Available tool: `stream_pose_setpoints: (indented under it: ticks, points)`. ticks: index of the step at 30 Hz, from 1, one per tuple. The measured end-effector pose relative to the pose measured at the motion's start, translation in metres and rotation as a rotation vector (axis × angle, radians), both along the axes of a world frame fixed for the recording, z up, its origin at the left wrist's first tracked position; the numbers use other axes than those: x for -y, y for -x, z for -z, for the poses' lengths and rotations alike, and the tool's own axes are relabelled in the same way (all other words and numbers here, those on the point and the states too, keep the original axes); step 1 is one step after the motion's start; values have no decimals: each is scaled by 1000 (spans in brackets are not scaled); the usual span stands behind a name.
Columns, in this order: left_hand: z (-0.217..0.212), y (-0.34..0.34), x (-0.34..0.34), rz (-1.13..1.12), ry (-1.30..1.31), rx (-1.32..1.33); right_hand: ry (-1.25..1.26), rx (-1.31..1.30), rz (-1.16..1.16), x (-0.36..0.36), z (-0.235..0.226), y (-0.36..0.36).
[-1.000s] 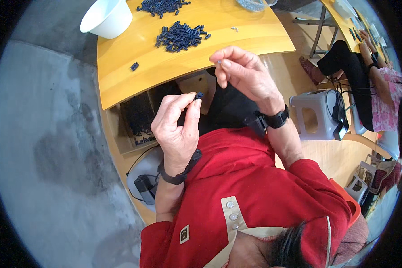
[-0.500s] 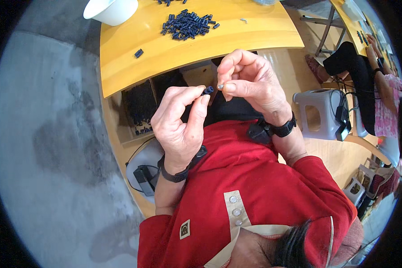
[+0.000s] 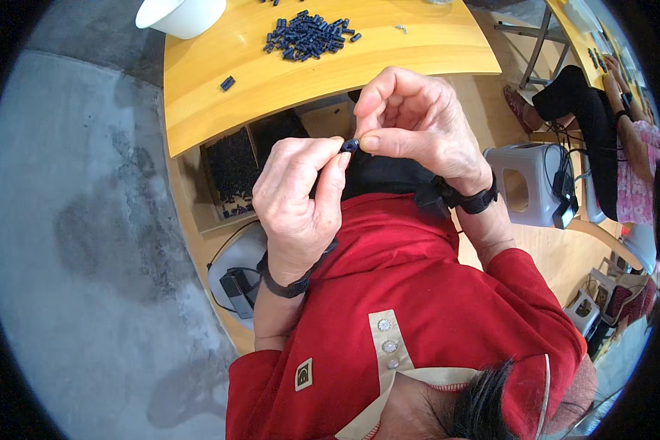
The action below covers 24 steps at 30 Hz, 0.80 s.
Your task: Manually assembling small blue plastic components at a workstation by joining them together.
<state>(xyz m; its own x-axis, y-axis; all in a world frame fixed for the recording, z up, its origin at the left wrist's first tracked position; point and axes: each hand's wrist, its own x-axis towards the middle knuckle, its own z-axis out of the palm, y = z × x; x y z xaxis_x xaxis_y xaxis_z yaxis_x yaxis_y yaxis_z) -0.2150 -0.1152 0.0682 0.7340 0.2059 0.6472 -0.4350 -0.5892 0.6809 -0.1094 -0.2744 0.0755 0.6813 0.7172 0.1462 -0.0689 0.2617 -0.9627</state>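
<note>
My left hand pinches a small dark plastic cylinder between thumb and forefinger, above my lap and just off the table's near edge. Thumb and forefinger of my right hand are closed at the cylinder's right end. They hold a small silvery metal piece, now almost wholly covered by the fingertips. Whether it sits inside the cylinder or only against it, I cannot tell. On the yellow table lies a heap of similar dark cylinders. One dark piece rests apart, nearer the left edge.
A white bowl stands at the table's far left. Tiny metal bits lie right of the heap. Below the tabletop is an open box of dark parts. A grey plastic stool stands at right, near another person's arm at a second table.
My right hand has brought the metal piece left against the cylinder's end, closing the small gap between them. My left hand has shifted slightly right.
</note>
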Motion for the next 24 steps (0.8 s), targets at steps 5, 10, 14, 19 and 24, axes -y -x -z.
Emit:
stream_pose_setpoints:
  ticks: [5,10,14,19,24]
  points:
    - [-1,-1,-4,-25,-218,11,152,190,-7,2,-12,-3]
    - [-2,0,-3,81,-39,-2,76,-223,-287,-1,-10,-19]
    - [2,1,-1,164,17,-13,-102,-482,-472,-10,20,-18]
    - [11,1,-6,86,10,-37,-194,-491,-476,-21,40,-16]
    - [20,1,-9,71,308,-153,-170,-343,-312,-26,40,-15]
